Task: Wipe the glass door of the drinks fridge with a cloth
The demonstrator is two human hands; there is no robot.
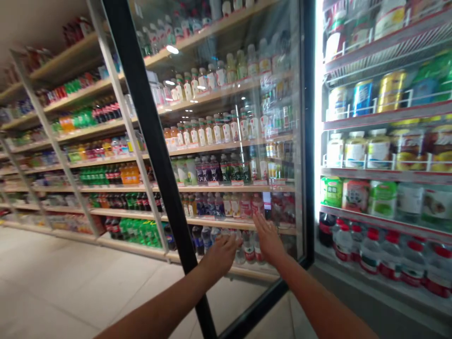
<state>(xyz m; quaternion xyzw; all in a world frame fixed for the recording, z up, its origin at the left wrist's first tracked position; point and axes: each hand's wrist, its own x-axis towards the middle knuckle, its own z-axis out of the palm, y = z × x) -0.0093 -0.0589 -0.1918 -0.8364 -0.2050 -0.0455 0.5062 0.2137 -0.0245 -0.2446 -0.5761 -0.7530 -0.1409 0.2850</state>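
Observation:
A glass cooler door (pixel 212 141) with a black frame stands swung open in front of me. My left hand (pixel 221 252) is at the lower part of the glass, its fingers loosely bent and pointing right, with nothing visible in them. Higher and to the right, my right hand (pixel 269 238) is stretched out with straight fingers toward the same pane. Whether either hand touches the glass I cannot tell. Through and on the pane, bottles and reflections show behind both hands.
To the right is the lit cooler (pixel 384 176), its wire-railed shelves holding cans, jars and red-capped bottles (pixel 370 252). Beyond the door, long wooden shelves (pixel 120 188) of drinks run along the left. Pale floor tiles (pixel 70 282) lie below.

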